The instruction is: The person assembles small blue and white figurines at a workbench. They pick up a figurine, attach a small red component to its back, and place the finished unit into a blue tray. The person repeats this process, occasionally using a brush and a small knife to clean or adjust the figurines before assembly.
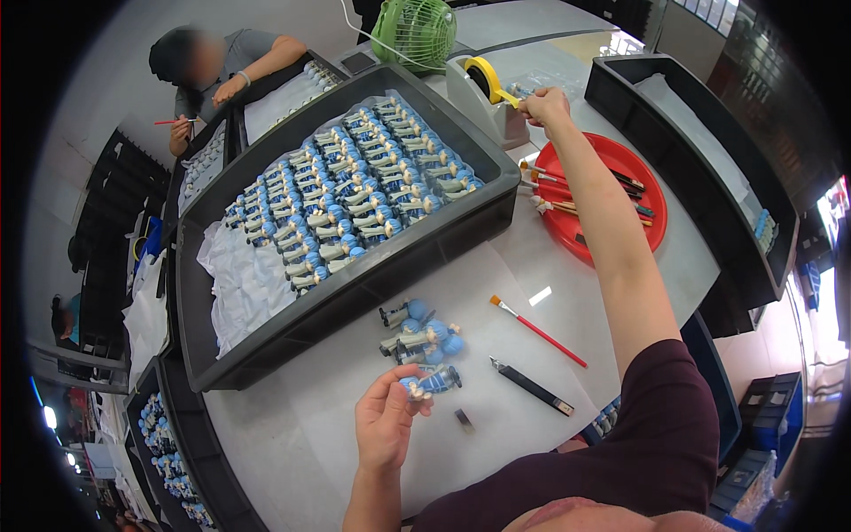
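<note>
My left hand (pixel 387 422) is closed around a small blue-haired figurine (pixel 432 383) above the white paper on the table. Beyond it lie several similar figurines (pixel 425 332) in a loose pile. My right arm stretches forward, and my right hand (pixel 546 108) pinches the loose end of yellow tape (pixel 509 97) coming off the roll on a grey tape dispenser (pixel 487 115). A red-handled brush (pixel 541 332) and a black craft knife (pixel 532 387) rest on the paper to the right of the held figurine. Near them is a small dark block (pixel 464 420).
A large dark tray (pixel 355 275) with rows of figurines stands at the left. Under my right forearm sits a red round tray (pixel 651 235) of brushes. Another dark tray (pixel 700 151) is at the right, a green fan (pixel 415 34) at the back. A co-worker (pixel 222 71) works at far left.
</note>
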`<state>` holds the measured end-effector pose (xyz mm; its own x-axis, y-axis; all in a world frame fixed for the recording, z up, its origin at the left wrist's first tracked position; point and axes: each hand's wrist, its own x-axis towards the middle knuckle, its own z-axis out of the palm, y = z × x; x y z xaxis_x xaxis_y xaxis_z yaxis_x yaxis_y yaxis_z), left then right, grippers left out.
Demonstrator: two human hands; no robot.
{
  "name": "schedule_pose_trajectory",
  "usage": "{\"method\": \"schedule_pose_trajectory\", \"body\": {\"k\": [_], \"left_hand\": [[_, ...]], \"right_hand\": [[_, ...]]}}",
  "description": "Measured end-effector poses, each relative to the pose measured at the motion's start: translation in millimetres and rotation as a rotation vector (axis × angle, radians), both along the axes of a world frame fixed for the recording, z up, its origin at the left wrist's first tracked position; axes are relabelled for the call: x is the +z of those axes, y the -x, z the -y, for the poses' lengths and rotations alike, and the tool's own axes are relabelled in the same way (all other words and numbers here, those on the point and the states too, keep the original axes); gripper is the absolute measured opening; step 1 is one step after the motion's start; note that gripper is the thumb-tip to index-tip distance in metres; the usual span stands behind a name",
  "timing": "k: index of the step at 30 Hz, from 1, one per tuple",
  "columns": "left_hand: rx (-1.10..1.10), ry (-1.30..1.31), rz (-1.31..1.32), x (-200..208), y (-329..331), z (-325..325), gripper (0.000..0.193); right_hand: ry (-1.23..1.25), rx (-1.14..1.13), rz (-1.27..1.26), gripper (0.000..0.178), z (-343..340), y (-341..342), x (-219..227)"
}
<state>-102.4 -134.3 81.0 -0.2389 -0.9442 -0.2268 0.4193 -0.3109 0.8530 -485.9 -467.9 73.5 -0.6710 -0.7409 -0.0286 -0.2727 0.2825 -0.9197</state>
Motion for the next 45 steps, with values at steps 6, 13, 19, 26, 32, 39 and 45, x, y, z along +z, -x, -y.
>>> {"method": "schedule_pose_trajectory", "body": {"k": [6,13,19,26,32,39,45], "left_hand": [[0.062,0.011,0.013,0.5,2.4,-1.3,0.028],[0.218,-0.027,0.031,5.3,2.4,6.2,0.03],[0.259,-0.052,-0.004,-9.6,5.1,0.1,0.03],[0.193,-0.079,-0.065,-12.3,20.3,-14.8,0.032],[0.208,-0.115,-0.097,-7.5,28.1,-35.1,0.032],[0.197,-0.057,-0.048,-3.0,34.3,-53.5,0.029],[0.118,0.068,0.037,-6.3,31.0,-61.9,0.029]], "right_hand": [[-0.04,0.121,0.792,0.014,12.0,6.7,-27.8],[0.329,0.152,0.336,0.014,-51.5,5.3,10.7],[0.327,0.63,0.363,0.053,-215.4,-81.9,33.6],[0.354,0.978,-0.017,0.036,-321.8,-161.0,12.8],[0.716,0.986,-0.433,0.031,-349.3,-179.9,9.4],[0.87,0.95,-0.882,0.032,-361.7,-184.2,7.0],[0.648,0.849,-0.686,0.057,-375.5,-184.8,32.3]]}}
